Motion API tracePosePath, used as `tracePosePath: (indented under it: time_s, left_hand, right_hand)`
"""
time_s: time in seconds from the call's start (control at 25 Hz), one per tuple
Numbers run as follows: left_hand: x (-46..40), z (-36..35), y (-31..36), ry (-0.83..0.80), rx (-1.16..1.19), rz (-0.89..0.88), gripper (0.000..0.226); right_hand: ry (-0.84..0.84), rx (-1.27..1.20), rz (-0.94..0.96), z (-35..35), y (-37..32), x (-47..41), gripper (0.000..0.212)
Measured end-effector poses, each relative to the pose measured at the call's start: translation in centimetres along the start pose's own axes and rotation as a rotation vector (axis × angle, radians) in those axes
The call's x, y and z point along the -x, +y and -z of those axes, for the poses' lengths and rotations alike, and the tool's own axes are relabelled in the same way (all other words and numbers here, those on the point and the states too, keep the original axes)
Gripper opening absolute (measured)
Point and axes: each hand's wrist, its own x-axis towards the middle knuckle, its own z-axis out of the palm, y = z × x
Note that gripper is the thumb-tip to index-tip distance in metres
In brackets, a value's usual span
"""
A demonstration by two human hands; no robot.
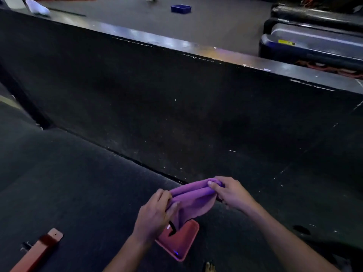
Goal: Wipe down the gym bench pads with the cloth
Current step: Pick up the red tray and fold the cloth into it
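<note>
Both hands (193, 203) around purple cloth (191, 201)

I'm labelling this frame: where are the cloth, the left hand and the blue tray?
cloth (193, 201), head view, middle of the purple fabric.
left hand (155, 214), head view, back of the hand.
blue tray (181, 8), head view, its near wall.

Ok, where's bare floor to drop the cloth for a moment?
Bare dark floor lies between the black wall and the red bar. It is crowded under both hands, left and right, gripping the purple cloth above the red tray.
</note>
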Motion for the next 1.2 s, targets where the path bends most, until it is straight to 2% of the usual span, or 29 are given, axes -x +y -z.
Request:
tracePosePath:
  time_s: [0.12, 0.2, 0.32, 0.4, 0.44, 0.52, 0.64, 0.76, 0.88, 0.96, 1.04, 1.12, 1.16, 1.2]
  left_hand:
    - [0.3, 0.5, -1.6, -0.142, -0.046, -0.154, 0.032]
    - [0.4, 0.6, -2.6, -0.284, 0.008, -0.161, 0.023]
    - [1.1, -1.0, -2.9, -0.402, 0.079, -0.108, 0.031]
    - [1.1, -2.3, -2.2, -0.376, 0.172, -0.029, 0.032]
    - [0.7, -2.5, -1.9, -0.354, 0.214, 0.011, 0.025]
    - [-0.2, -2.4, -1.8, -0.304, 0.188, 0.036, 0.008]
    - [-1.7, -1.5, -2.5, -0.241, 0.063, 0.029, 0.023]
    - [-3.1, -1.1, -2.6, -0.228, 0.099, 0.029, 0.028]
    - [-3.8, 0.0, -2.2, -0.222, 0.285, 0.107, 0.027]
    - [-3.9, 1.1, -2.1, -0.302, 0.4, 0.136, 0.028]
    - [-3.8, 1.7, -2.0, -0.318, 0.611, 0.221, 0.025]
    - [-3.3, 2.2, -1.4, -0.168, 1.01, 0.462, 0.014]
    - [-2.9, 2.2, -1.1, -0.104, 1.181, 0.586, 0.014]
    - [-2.5, 2.2, -0.7, -0.069, 1.306, 0.681, 0.014]
  right_hand:
    - [-0.12, -0.053, -0.057, 0.6, 0.6, -0.9, 0.026]
    - [-0.167, -0.058, -0.053, 0.6, 0.6, -1.2, 0.028]
    - [-0.083, 0.172, 0.012, -0.2, -0.5, -1.4, 0.04]
    - [0.0, 0.306, 0.05, 0.2, -1.0, -1.8, 0.041]
    - [0.007, 0.315, 0.062, 0.9, -1.1, -2.1, 0.036]
    - [-0.09, 0.225, 0.081, 2.8, -0.8, -2.3, 0.018]
    - [-0.272, 0.094, 0.057, 4.1, 0.0, -2.2, 0.01]
    - [-0.32, 0.22, 0.033, 4.2, 0.2, -2.7, 0.012]
    - [-0.206, 0.338, 0.028, 4.4, 1.0, -3.4, 0.015]
    - [-0.131, 0.341, 0.083, 4.2, 1.9, -3.3, 0.014]
    - [-0.114, 0.092, 0.13, 3.2, 2.3, -2.5, 0.017]
    - [-0.169, -0.242, 0.14, 1.1, 2.5, -1.4, 0.01]
    - [-0.216, -0.347, 0.149, -0.3, 2.8, -1.2, 0.019]
    - [-0.26, -0.364, 0.174, -1.9, 3.0, -1.1, 0.036]
